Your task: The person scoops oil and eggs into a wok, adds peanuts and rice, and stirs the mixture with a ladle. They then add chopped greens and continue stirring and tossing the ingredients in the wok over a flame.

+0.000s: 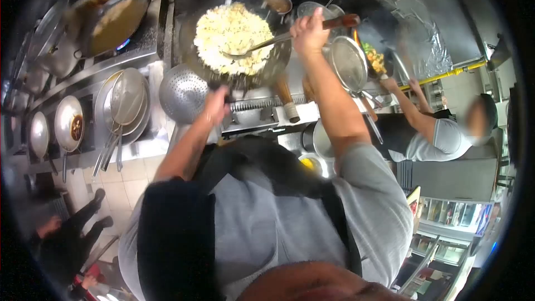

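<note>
A dark wok on the stove holds a heap of yellow-white fried rice. My right hand grips the wooden handle of a long metal ladle, whose bowl rests in the rice. My left hand is closed on the wok's handle at the near rim. My grey shirt and black apron fill the lower part of the view.
A metal colander lies left of the wok. Stacked pans and strainers sit further left, with a second wok on a lit burner. A co-worker in grey on the right works another wok with vegetables. A round strainer stands between us.
</note>
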